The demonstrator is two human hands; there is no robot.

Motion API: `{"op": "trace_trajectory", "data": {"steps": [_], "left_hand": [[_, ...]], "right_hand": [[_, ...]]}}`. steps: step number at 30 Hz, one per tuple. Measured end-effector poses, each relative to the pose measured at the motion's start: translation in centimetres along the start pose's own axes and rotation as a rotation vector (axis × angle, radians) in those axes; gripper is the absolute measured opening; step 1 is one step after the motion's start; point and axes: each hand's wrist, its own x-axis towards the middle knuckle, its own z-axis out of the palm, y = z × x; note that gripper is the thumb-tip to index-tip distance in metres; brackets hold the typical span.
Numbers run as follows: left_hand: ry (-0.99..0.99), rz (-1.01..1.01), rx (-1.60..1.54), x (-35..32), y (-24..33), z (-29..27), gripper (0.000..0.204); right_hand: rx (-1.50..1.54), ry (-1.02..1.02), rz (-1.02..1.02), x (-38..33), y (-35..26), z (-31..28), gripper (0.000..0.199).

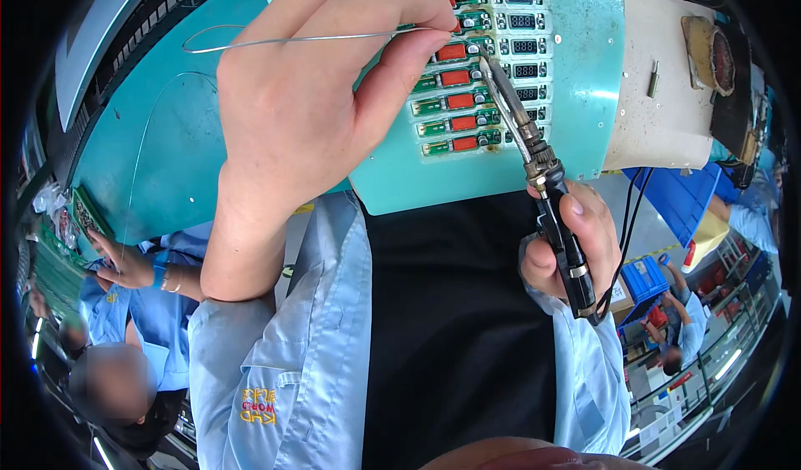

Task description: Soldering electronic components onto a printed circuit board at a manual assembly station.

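My left hand (pixel 292 94) pinches a thin silvery solder wire (pixel 325 38) between thumb and index finger. The wire's slack trails left in a loop. My right hand (pixel 591 232) grips a black-handled soldering iron (pixel 574 261), which has a thin metal tube running beside its shaft. The iron's tip points up-left and is at a row of small green circuit boards (pixel 431 105), close to my left fingertips. Whether tip and wire touch cannot be made out. Each board carries a red block-shaped component (pixel 459 101); small dark digit displays (pixel 526 71) line up to their right.
A teal tray (pixel 584 61) holds the boards. To its right, a beige surface bears a small metal tip (pixel 653 79) and a round brownish pad (pixel 709 57). Black cables (pixel 636 211) hang by my right hand. At left, a co-worker's hand (pixel 125 261) is near a green board (pixel 90 211).
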Motion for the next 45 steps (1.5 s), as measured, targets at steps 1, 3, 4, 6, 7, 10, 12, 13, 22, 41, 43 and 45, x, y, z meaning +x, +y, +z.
{"op": "trace_trajectory", "data": {"steps": [1,3,4,6,7,10,12,13,22,41,43,45], "left_hand": [[0.003,-0.001,-0.001,0.0,-0.1,0.1,0.014],[0.009,0.000,-0.002,-0.1,-0.3,0.3,0.014],[0.012,0.001,-0.003,-0.1,-0.3,0.4,0.014],[0.030,0.003,0.001,-0.1,-0.4,0.4,0.014],[0.049,0.007,0.005,-0.1,-0.4,0.4,0.014],[0.088,0.016,0.013,-0.1,-0.4,0.4,0.014],[0.094,0.044,0.034,-0.3,-0.6,0.3,0.014],[0.097,0.058,0.044,-0.3,-0.6,0.3,0.014],[0.072,0.044,0.008,-0.6,0.1,0.0,0.014],[-0.015,0.003,-0.014,-1.1,0.5,0.6,0.015],[-0.004,0.051,-0.021,-1.1,-0.1,0.9,0.016],[0.000,0.074,-0.025,-1.2,-0.2,0.9,0.017]], "right_hand": [[0.003,-0.006,0.001,0.0,0.1,0.0,0.042],[0.007,-0.017,0.002,-0.1,0.2,0.0,0.042],[0.010,-0.022,0.002,-0.1,0.2,-0.1,0.043],[0.010,-0.027,0.004,-0.1,0.2,-0.1,0.043],[0.010,-0.032,0.005,0.0,0.1,-0.2,0.043],[0.008,-0.040,0.004,0.0,0.0,-0.2,0.043],[0.006,-0.028,0.002,-0.1,0.0,-0.1,0.043],[0.005,-0.021,0.001,-0.1,0.0,0.0,0.043],[0.080,0.039,-0.068,-1.3,0.2,-0.3,0.045],[0.014,0.095,0.007,-1.8,-0.5,0.9,0.041],[0.029,0.097,0.003,-1.8,-0.5,1.0,0.041],[0.035,0.098,0.003,-1.9,-0.5,1.0,0.041]]}}
